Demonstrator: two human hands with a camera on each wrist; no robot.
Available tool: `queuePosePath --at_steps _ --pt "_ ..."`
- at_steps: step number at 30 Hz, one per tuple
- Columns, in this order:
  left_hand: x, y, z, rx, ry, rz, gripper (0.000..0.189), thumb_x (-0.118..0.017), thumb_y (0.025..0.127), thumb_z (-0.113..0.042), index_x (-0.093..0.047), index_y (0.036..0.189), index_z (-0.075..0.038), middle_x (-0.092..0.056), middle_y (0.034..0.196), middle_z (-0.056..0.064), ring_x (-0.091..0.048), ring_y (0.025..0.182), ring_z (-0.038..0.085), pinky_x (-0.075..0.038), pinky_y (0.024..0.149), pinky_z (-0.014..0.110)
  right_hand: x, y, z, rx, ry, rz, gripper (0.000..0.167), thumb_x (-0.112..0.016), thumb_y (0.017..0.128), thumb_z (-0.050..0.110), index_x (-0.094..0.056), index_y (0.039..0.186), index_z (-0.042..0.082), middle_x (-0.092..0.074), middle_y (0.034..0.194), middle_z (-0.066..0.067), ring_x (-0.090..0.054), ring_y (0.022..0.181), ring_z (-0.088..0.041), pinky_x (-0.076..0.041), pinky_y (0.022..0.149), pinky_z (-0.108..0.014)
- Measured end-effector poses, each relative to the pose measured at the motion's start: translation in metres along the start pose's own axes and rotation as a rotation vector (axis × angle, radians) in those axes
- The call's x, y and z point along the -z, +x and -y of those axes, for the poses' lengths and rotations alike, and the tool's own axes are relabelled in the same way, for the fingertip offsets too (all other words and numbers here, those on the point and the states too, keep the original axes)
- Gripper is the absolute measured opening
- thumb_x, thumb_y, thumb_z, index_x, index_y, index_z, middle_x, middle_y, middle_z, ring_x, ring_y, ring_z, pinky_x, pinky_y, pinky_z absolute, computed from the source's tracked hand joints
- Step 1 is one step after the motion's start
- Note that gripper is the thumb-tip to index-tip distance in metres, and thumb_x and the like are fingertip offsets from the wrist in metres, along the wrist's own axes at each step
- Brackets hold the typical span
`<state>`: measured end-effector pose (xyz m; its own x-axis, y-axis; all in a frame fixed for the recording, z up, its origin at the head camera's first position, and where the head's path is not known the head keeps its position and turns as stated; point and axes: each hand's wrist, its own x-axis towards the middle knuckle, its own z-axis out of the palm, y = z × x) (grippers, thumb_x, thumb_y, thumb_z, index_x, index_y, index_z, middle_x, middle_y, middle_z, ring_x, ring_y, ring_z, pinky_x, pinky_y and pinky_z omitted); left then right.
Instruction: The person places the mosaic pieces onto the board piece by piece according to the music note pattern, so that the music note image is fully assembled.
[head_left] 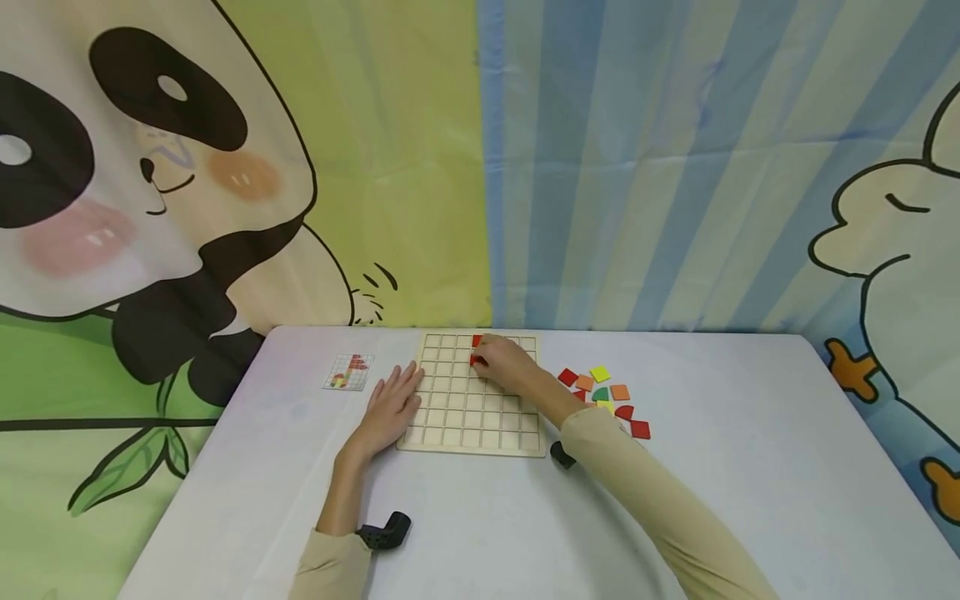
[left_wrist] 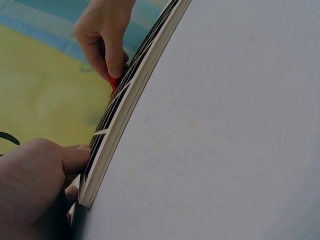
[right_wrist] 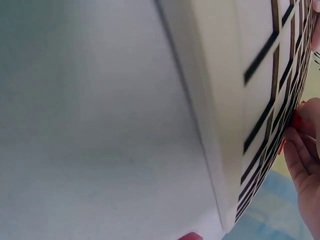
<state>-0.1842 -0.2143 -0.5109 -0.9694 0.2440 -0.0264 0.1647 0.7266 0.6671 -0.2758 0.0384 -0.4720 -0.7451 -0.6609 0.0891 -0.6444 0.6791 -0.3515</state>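
Observation:
A pale wooden grid board [head_left: 468, 421] lies on the table. My right hand [head_left: 504, 363] reaches over its upper part and pinches a small red tile [head_left: 476, 360] between thumb and fingers. The same tile [right_wrist: 296, 120] shows at the fingertips in the right wrist view; its full shape is hidden. Just above it, another red tile [head_left: 476, 341] sits in the board's top row, partly covered by the hand. Along the board's left edge rests my left hand [head_left: 390, 412], fingers extended, the fingertips touching the frame.
To the right of the board lie several loose tiles: red, a yellow square [head_left: 600, 374], an orange square [head_left: 619, 392] and a rounded green piece [head_left: 601, 393]. A pattern card [head_left: 349, 372] with coloured shapes on a grid lies to the left. A printed curtain [head_left: 637, 167] hangs behind the table.

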Motion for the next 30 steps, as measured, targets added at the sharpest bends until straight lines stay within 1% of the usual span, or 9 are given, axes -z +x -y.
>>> queuePosePath --at_steps 5,11,14,16,19,22,24,27,30 --pt "0.001 -0.001 0.0 -0.003 0.021 0.018 0.055 -0.041 0.111 -0.019 -0.029 0.163 -0.004 -0.016 0.173 0.014 -0.003 0.161 0.04 0.004 0.128 0.059 -0.001 0.005 0.0 -0.038 0.002 -0.007 0.019 -0.06 0.103 0.006 -0.078 0.108 -0.001 -0.061 0.097 -0.012 -0.052 0.077 -0.018 -0.045 0.069 -0.028" --pt "0.002 0.001 0.0 -0.008 0.025 0.007 0.055 -0.041 0.111 -0.019 -0.029 0.163 -0.004 -0.017 0.173 0.014 -0.004 0.161 0.04 0.003 0.128 0.059 0.003 0.008 0.004 -0.063 -0.05 0.015 0.018 -0.061 0.103 0.005 -0.077 0.104 0.0 -0.066 0.097 -0.014 -0.059 0.082 -0.023 -0.052 0.073 -0.033" --pt "0.001 0.002 0.001 -0.013 0.026 0.009 0.055 -0.041 0.111 -0.018 -0.03 0.162 -0.004 -0.018 0.173 0.015 -0.004 0.161 0.04 0.003 0.128 0.06 0.009 0.003 0.011 -0.07 -0.043 0.05 0.018 -0.062 0.103 0.009 -0.074 0.111 -0.001 -0.068 0.112 -0.016 -0.064 0.097 -0.028 -0.056 0.081 -0.037" --pt "0.001 0.002 0.002 -0.009 0.036 0.016 0.055 -0.041 0.111 -0.019 -0.029 0.163 -0.004 -0.017 0.173 0.015 -0.004 0.161 0.04 0.003 0.128 0.06 0.015 -0.008 0.019 -0.05 -0.031 0.059 0.023 -0.064 0.103 0.013 -0.071 0.121 -0.001 -0.066 0.125 -0.017 -0.065 0.109 -0.03 -0.058 0.086 -0.039" --pt "0.0 0.002 0.003 0.0 0.032 0.018 0.055 -0.041 0.111 -0.019 -0.029 0.163 -0.004 -0.017 0.173 0.014 -0.004 0.161 0.039 0.004 0.128 0.059 0.026 -0.04 0.036 0.019 -0.003 0.044 0.038 -0.069 0.1 0.017 -0.065 0.134 0.0 -0.062 0.137 -0.016 -0.063 0.123 -0.031 -0.059 0.094 -0.04" --pt "0.001 0.001 0.002 0.013 0.023 0.017 0.055 -0.041 0.111 -0.019 -0.029 0.163 -0.005 -0.016 0.173 0.013 -0.003 0.162 0.038 0.004 0.128 0.058 0.031 -0.087 0.053 0.146 -0.017 0.013 0.041 -0.075 0.096 0.017 -0.067 0.133 0.002 -0.066 0.132 -0.013 -0.066 0.119 -0.028 -0.06 0.094 -0.037" --pt "0.001 0.001 0.002 0.015 0.018 0.021 0.055 -0.041 0.111 -0.019 -0.029 0.163 -0.005 -0.016 0.174 0.013 -0.003 0.162 0.038 0.005 0.128 0.058 0.029 -0.122 0.06 0.218 -0.052 0.004 0.04 -0.079 0.093 0.018 -0.069 0.13 0.004 -0.069 0.128 -0.011 -0.067 0.116 -0.026 -0.061 0.093 -0.034" --pt "0.001 0.002 0.002 0.012 0.016 0.022 0.055 -0.041 0.111 -0.02 -0.029 0.163 -0.005 -0.016 0.174 0.013 -0.003 0.162 0.038 0.005 0.128 0.058 0.021 -0.169 0.061 0.249 -0.08 0.015 0.041 -0.081 0.091 0.02 -0.07 0.129 0.008 -0.07 0.126 -0.007 -0.068 0.114 -0.021 -0.06 0.093 -0.031" --pt "0.0 0.002 0.002 0.002 0.017 0.021 0.055 -0.041 0.111 -0.02 -0.029 0.163 -0.005 -0.016 0.174 0.013 -0.003 0.162 0.038 0.005 0.128 0.058 0.013 -0.205 0.058 0.218 -0.089 0.006 0.042 -0.081 0.09 0.022 -0.07 0.129 0.011 -0.07 0.125 -0.004 -0.067 0.113 -0.019 -0.06 0.092 -0.03"
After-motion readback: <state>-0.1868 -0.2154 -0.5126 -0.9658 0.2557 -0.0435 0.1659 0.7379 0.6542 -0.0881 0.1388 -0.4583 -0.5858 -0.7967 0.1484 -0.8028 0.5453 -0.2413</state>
